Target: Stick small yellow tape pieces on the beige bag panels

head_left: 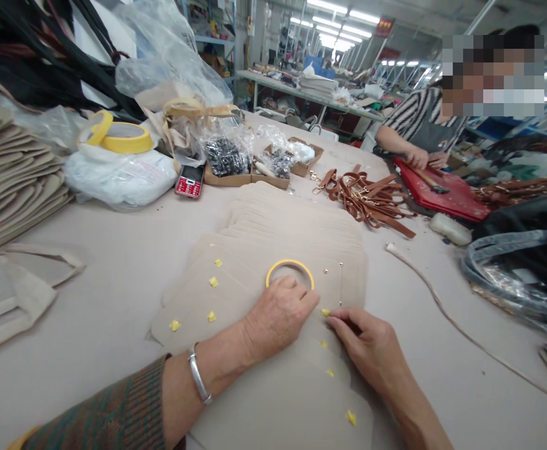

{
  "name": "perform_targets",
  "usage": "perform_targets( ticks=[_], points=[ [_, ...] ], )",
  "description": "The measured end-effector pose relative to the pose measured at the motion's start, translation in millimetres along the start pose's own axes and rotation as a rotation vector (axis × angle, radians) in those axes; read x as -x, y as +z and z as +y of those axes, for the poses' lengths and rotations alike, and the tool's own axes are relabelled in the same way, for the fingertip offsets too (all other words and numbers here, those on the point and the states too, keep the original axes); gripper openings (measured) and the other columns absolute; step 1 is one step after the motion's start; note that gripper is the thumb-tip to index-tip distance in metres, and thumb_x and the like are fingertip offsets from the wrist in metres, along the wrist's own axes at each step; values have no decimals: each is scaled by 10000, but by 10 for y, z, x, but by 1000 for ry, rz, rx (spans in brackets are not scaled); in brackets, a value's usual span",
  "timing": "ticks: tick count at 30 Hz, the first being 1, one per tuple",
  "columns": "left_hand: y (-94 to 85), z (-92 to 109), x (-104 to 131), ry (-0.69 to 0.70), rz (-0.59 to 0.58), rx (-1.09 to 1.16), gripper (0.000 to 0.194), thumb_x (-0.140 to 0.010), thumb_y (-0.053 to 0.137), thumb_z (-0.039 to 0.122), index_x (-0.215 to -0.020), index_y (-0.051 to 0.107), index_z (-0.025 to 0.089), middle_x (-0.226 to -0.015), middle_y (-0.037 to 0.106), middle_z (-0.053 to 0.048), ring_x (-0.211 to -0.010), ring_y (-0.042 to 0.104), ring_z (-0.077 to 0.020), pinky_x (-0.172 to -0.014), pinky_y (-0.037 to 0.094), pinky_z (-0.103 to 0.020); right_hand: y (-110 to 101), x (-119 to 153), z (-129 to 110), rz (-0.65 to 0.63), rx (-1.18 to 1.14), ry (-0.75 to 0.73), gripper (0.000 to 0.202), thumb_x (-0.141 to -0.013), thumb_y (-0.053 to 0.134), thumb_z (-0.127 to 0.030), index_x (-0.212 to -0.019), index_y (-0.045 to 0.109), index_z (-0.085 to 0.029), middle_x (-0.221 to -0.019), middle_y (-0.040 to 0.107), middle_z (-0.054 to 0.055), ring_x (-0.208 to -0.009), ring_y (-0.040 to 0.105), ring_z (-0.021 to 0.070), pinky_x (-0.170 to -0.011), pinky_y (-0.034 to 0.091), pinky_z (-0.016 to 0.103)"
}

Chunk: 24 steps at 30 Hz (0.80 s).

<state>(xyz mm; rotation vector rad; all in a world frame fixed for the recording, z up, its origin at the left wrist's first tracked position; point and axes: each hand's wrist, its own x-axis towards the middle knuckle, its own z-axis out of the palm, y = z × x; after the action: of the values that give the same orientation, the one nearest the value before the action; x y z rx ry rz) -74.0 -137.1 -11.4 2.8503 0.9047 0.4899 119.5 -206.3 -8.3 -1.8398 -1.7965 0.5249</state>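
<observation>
From the head view, the beige panels (292, 215) were fanned in overlapping layers on the tabletop (118, 250). Looked light and bendy, kinda slidey, so I'd have held the edges. The yellow tape roll (290, 262) lay on them, and its rim seemed the firm spot to grab. The right grip (374, 344) was pinching a tiny yellow tab (325, 312), probably sticky and easily creased. The left grip (277, 312) was curled at the roll, couldn't tell if pinching anything. Writing on the white bag (123, 172) and red sign (384, 26)? Unreadable, no brands either.
</observation>
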Motion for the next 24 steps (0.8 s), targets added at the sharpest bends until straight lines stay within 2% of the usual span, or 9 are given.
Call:
perform_targets(
  ticks=[6, 9, 12, 15, 16, 18, 20, 22, 24],
  points=[
    [-2, 7, 2, -7, 8, 30, 96, -912, 455, 142, -865, 528, 182, -812, 554, -43, -798, 466, -223, -700, 405, -355, 163, -1, -94, 80, 237, -74, 199, -900, 523, -314, -820, 676, -217, -765, 706, 27, -680, 653, 175, -649, 446, 281],
    [7, 2, 2, -15, 34, 38, 136, -931, 423, 152, -849, 529, 180, -804, 559, -48, -803, 479, -223, -706, 415, -351, 166, -16, -98, 77, 275, -135, 189, -913, 491, -272, -868, 663, -210, -789, 692, 31, -706, 648, 169, -666, 444, 270],
    [-20, -11, 4, -14, 71, 76, 155, -938, 410, 156, -850, 536, 180, -791, 573, -45, -795, 511, -215, -710, 439, -338, 77, -37, -102, -12, 243, -170, 198, -918, 477, -254, -864, 664, -219, -783, 688, 21, -701, 649, 161, -669, 450, 260],
    [-88, -4, 16, -8, 123, 196, 162, -954, 391, 154, -967, 551, 183, -816, 619, -32, -797, 578, -186, -714, 475, -293, -59, -47, -129, -193, 121, -153, 176, -895, 521, -260, -826, 682, -245, -731, 694, -12, -650, 640, 150, -617, 453, 244],
    [-112, 8, 22, -1, 147, 242, 170, -962, 389, 163, -1020, 546, 186, -840, 638, -29, -804, 603, -175, -719, 488, -278, -99, -44, -142, -218, 68, -134, 174, -889, 533, -268, -815, 690, -248, -721, 698, -19, -640, 639, 148, -601, 453, 239],
    [-152, 42, 36, 14, 192, 320, 196, -974, 396, 195, -1125, 520, 193, -917, 672, -33, -836, 643, -159, -735, 511, -260, -152, -29, -170, -135, -48, -80, 193, -892, 532, -297, -824, 703, -240, -718, 707, -18, -633, 641, 146, -587, 460, 234],
    [-176, 84, 47, 22, 212, 354, 285, -977, 405, 219, -1257, 451, 191, -1034, 680, -57, -901, 661, -165, -750, 530, -263, -167, -7, -198, 49, -159, -59, 208, -897, 530, -321, -859, 708, -220, -756, 718, -1, -653, 650, 149, -613, 484, 239],
    [-185, 125, 51, 6, 197, 353, 399, -981, 397, 223, -1372, 332, 177, -1103, 670, -85, -933, 668, -177, -728, 545, -269, -156, 13, -227, 172, -223, -109, 190, -893, 543, -312, -934, 698, -209, -836, 728, 22, -715, 666, 157, -662, 509, 247],
    [-181, 159, 50, -17, 167, 328, 443, -985, 384, 227, -1406, 268, 156, -1070, 681, -97, -887, 682, -185, -678, 551, -271, -133, 27, -254, 186, -224, -220, 177, -888, 554, -270, -1003, 676, -212, -934, 725, 44, -813, 673, 166, -733, 523, 260]
  ],
)
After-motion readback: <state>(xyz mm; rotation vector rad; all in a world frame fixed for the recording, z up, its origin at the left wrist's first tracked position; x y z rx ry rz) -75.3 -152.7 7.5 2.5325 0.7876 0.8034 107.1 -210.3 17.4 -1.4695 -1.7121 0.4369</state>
